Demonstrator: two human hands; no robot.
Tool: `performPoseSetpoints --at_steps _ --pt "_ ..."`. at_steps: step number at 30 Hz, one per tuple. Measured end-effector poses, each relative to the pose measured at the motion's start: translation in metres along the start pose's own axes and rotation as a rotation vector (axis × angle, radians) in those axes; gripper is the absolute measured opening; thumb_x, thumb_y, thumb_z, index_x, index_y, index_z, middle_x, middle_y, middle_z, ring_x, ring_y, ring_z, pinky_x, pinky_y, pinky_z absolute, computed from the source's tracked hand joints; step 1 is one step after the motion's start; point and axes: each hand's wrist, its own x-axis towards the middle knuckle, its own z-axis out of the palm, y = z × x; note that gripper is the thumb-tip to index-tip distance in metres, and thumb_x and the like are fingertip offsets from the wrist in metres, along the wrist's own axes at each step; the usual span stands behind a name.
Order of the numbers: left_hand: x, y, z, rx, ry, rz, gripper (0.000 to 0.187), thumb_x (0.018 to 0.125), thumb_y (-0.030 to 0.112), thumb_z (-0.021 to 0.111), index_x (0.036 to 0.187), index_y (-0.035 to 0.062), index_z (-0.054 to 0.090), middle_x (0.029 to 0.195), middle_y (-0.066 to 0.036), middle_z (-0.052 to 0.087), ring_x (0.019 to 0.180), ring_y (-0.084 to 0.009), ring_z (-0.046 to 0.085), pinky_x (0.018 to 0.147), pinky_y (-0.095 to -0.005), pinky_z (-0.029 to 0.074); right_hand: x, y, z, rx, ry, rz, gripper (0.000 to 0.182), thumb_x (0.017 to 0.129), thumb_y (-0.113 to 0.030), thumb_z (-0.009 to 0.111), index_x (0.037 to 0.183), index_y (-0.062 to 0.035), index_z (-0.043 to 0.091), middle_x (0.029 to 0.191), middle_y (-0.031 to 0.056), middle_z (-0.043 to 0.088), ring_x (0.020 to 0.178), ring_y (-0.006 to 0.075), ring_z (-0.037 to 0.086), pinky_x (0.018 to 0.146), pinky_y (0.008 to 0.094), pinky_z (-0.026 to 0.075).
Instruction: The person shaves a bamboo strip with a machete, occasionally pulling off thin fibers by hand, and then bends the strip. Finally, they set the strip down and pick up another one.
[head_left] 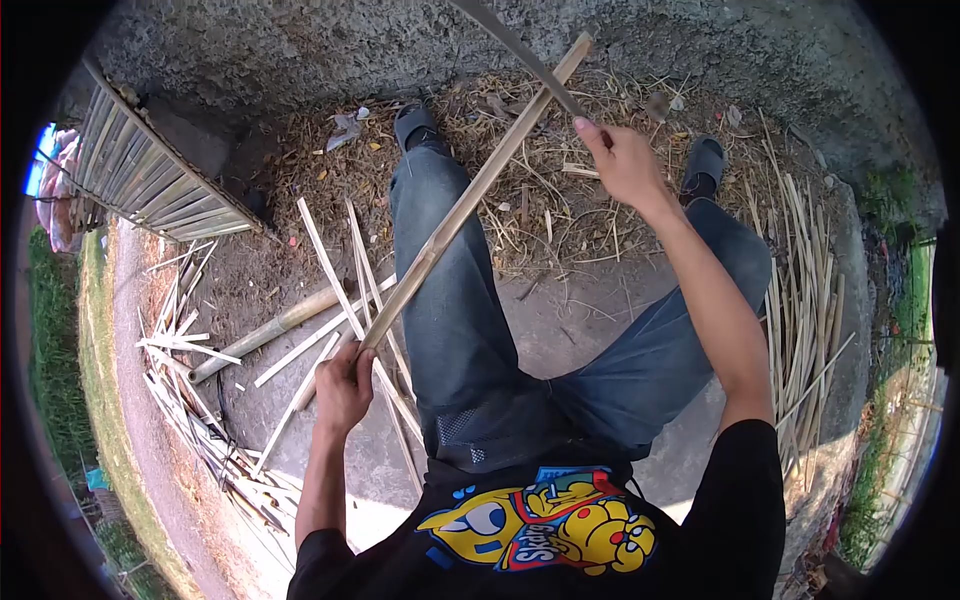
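My left hand (343,388) is closed around the lower end of a long split bamboo strip (462,212), which slants up to the right across my left thigh. My right hand (628,168) grips a long, dark blade (508,42), its handle hidden in the fist and the thumb lying along it. Near the strip's upper end the blade crosses it in this view. The blade's far end runs out of the top of the frame.
Cut bamboo strips (322,262) and a round bamboo pole (270,330) lie left of my legs. More strips (808,290) are heaped on the right. A slatted bamboo panel (165,165) leans at upper left, and a rough wall (330,50) stands ahead. Shavings litter the ground.
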Motion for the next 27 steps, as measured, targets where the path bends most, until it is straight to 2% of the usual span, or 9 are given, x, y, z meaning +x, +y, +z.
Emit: performPoseSetpoints --at_steps 3,5,7,11,13,16,19,24,27 --pt "0.004 0.001 -0.009 0.055 -0.023 0.049 0.016 0.097 0.011 0.064 0.086 -0.0002 0.064 0.053 -0.015 0.050 0.043 -0.0186 0.044 0.047 -0.0365 0.038 -0.036 -0.033 0.032 -0.142 -0.133 -0.204 0.071 0.097 -0.067 0.049 0.089 -0.0002 0.070 0.056 0.0136 0.059 0.057 0.0330 0.063 0.061 0.0447 0.053" --pt "-0.002 -0.011 -0.008 0.045 -0.032 0.015 0.017 0.097 0.010 0.063 0.084 -0.0001 0.063 0.053 -0.015 0.049 0.044 -0.0168 0.045 0.046 -0.0361 0.038 -0.036 -0.039 0.029 -0.125 -0.097 -0.254 0.077 0.096 -0.072 0.047 0.076 0.0005 0.065 0.054 0.0170 0.058 0.058 0.0367 0.065 0.056 0.0452 0.049" --pt "-0.011 -0.017 -0.012 -0.006 -0.050 -0.030 0.018 0.097 0.010 0.062 0.082 -0.0003 0.062 0.052 -0.014 0.050 0.044 -0.0171 0.046 0.046 -0.0354 0.038 -0.010 -0.023 0.016 -0.283 -0.095 -0.132 0.074 0.097 -0.070 0.047 0.082 -0.0006 0.068 0.054 0.0129 0.057 0.057 0.0318 0.064 0.061 0.0433 0.054" --pt "-0.034 -0.037 -0.025 -0.012 -0.062 -0.035 0.020 0.098 0.011 0.062 0.082 -0.0002 0.063 0.052 -0.013 0.050 0.043 -0.0176 0.047 0.046 -0.0352 0.038 0.075 0.092 -0.024 -0.064 0.063 0.448 0.074 0.099 -0.067 0.045 0.063 -0.0043 0.059 0.052 0.0064 0.054 0.049 0.0220 0.058 0.053 0.0401 0.049" --pt "-0.037 -0.058 -0.022 -0.012 -0.122 -0.024 0.022 0.099 0.013 0.062 0.082 0.0002 0.064 0.053 -0.011 0.051 0.045 -0.0177 0.049 0.047 -0.0353 0.039 0.072 0.107 -0.034 0.298 0.250 0.666 0.068 0.100 -0.064 0.048 0.069 -0.0049 0.058 0.056 0.0040 0.052 0.052 0.0177 0.058 0.052 0.0352 0.046" --pt "-0.037 -0.060 -0.009 -0.133 -0.131 -0.090 0.026 0.101 0.018 0.061 0.081 0.0006 0.064 0.053 -0.008 0.051 0.047 -0.0151 0.047 0.048 -0.0344 0.037 0.053 0.091 -0.040 0.828 0.252 0.562 0.061 0.094 -0.067 0.056 0.084 -0.0069 0.056 0.067 0.0001 0.052 0.053 0.0112 0.051 0.050 0.0302 0.043" --pt "-0.028 -0.063 -0.001 -0.238 -0.190 -0.144 0.030 0.102 0.021 0.060 0.081 0.0003 0.063 0.054 -0.005 0.050 0.048 -0.0131 0.045 0.048 -0.0330 0.036 0.038 0.063 -0.042 0.896 0.198 0.358 0.053 0.093 -0.061 0.062 0.088 -0.0087 0.056 0.069 -0.0004 0.051 0.053 0.0104 0.051 0.051 0.0286 0.044" --pt "-0.015 -0.069 -0.002 -0.422 -0.299 -0.243 0.046 0.106 0.034 0.053 0.072 0.0032 0.056 0.056 0.001 0.045 0.051 -0.0080 0.041 0.047 -0.0281 0.032 0.011 0.030 -0.046 0.784 0.182 0.211 0.030 0.096 -0.027 0.059 0.108 -0.0007 0.065 0.073 -0.0002 0.052 0.052 0.0112 0.055 0.050 0.0273 0.046" --pt "-0.012 -0.074 -0.004 -0.561 -0.391 -0.381 0.051 0.108 0.040 0.048 0.069 0.0063 0.051 0.055 0.003 0.043 0.049 -0.0063 0.039 0.045 -0.0258 0.030 0.005 0.028 -0.042 0.597 0.145 0.021 0.033 0.093 -0.034 0.063 0.103 -0.0027 0.068 0.074 0.0008 0.055 0.053 0.0110 0.059 0.050 0.0279 0.048"
